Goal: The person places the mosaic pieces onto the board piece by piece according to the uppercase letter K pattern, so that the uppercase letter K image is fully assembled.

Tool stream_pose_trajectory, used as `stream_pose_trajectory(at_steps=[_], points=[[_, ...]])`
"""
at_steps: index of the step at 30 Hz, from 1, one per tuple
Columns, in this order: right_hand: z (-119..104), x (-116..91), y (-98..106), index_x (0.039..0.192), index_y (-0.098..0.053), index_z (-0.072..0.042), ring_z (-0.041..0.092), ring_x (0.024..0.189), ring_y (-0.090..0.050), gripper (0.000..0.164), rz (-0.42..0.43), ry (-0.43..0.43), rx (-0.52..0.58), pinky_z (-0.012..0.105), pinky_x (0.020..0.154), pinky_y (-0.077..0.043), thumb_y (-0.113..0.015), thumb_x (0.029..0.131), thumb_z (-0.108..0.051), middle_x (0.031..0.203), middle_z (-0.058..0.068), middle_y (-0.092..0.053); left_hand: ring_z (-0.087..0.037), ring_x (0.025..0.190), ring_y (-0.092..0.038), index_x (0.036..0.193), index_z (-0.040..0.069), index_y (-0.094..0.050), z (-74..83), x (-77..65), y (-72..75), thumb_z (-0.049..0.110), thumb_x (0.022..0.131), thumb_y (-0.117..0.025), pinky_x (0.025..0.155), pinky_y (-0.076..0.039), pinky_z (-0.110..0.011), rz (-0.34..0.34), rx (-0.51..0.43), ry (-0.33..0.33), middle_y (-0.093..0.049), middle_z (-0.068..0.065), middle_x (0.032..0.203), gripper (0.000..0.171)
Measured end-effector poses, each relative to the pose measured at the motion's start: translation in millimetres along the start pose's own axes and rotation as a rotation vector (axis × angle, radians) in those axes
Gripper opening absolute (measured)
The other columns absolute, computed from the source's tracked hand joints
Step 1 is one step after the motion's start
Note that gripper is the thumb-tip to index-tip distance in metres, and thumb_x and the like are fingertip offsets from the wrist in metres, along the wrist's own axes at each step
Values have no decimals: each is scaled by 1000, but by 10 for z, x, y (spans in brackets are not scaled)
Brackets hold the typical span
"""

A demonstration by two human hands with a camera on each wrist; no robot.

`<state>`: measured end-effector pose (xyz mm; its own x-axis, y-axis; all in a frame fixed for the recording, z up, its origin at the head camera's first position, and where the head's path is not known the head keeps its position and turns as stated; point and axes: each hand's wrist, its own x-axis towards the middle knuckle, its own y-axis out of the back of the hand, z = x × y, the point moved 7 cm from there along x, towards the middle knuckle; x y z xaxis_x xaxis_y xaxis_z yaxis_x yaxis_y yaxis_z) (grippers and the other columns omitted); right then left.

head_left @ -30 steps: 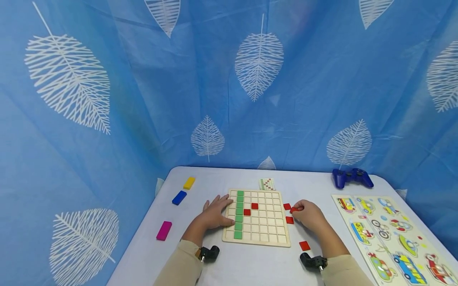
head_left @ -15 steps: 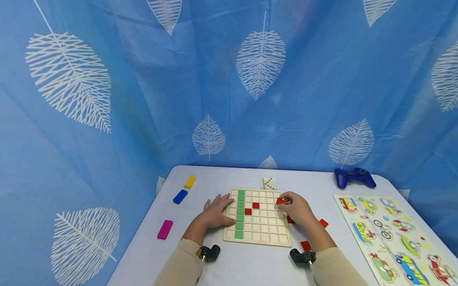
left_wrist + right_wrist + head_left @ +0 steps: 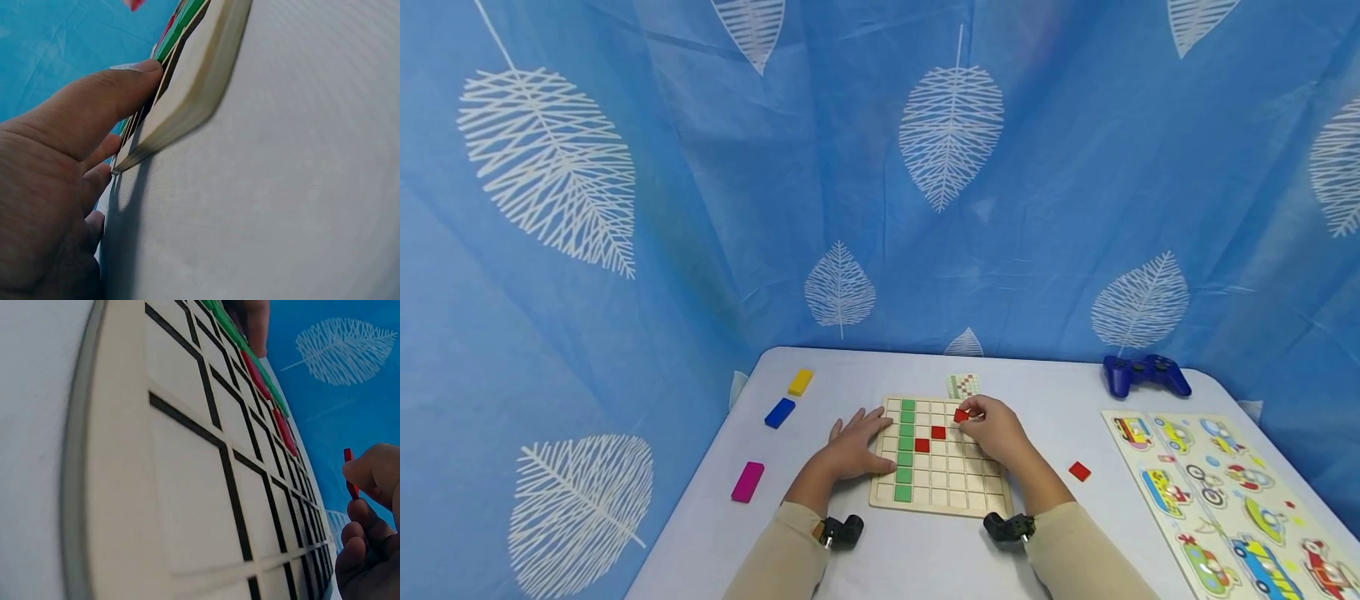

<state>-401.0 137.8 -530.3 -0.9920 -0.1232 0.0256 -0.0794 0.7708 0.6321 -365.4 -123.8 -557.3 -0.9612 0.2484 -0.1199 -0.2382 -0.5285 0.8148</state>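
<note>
A square wooden grid board (image 3: 942,510) lies on the white table, with a column of green tiles (image 3: 906,444) near its left side. Two red tiles (image 3: 938,432) sit in a diagonal to the right of that column. My left hand (image 3: 848,454) rests on the board's left edge, fingers spread; in the left wrist view its thumb (image 3: 119,94) lies over the rim. Over the upper right part of the grid, my right hand (image 3: 996,429) pinches another red tile (image 3: 961,415) between thumb and finger. The right wrist view shows this pinched tile (image 3: 349,456) raised above the board.
A small pattern card (image 3: 963,385) lies behind the board. One red tile (image 3: 1079,472) is on the table to the right. Yellow (image 3: 801,382), blue (image 3: 780,413) and magenta blocks (image 3: 748,482) lie left. Picture puzzle boards (image 3: 1210,492) and a blue game controller (image 3: 1146,375) occupy the right.
My right hand has picked up a red tile from beside the board and carried it left over the upper part of the grid. The left hand has stayed in place.
</note>
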Motion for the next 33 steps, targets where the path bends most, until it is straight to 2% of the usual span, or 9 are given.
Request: stream_pose_trajectory(at_steps=[4, 12, 18, 33], points=[[11, 57, -78, 115, -70, -13, 25, 104, -62, 21, -13, 8, 13, 45, 89, -54, -76, 95, -17, 113, 7, -68, -31, 164, -10, 157, 28, -49, -1, 3, -1, 49, 80, -86, 128, 1, -65, -1, 5, 3, -28, 3, 173, 88], [107, 118, -158, 116, -70, -11, 26, 104, -61, 22, -5, -29, 35, 47, 92, -53, -72, 95, -13, 113, 8, -68, -31, 164, -11, 157, 26, -49, 3, 11, -8, 49, 81, -86, 128, 1, -65, 4, 9, -12, -29, 2, 173, 88], [150, 112, -169, 118, -71, -12, 30, 111, -61, 24, 4, -76, 17, 50, 97, -52, -70, 94, -14, 120, 11, -68, -31, 164, -10, 157, 28, -49, 6, 25, -39, 50, 81, -86, 128, 1, -65, -7, 6, -9, -29, 3, 173, 88], [98, 102, -198, 120, -72, -14, 31, 116, -61, 23, -10, -101, -44, 56, 98, -50, -69, 97, -14, 123, 11, -67, -31, 164, -11, 156, 27, -50, 6, 18, -9, 50, 80, -87, 128, 2, -65, 4, 0, -4, -29, 3, 173, 88]])
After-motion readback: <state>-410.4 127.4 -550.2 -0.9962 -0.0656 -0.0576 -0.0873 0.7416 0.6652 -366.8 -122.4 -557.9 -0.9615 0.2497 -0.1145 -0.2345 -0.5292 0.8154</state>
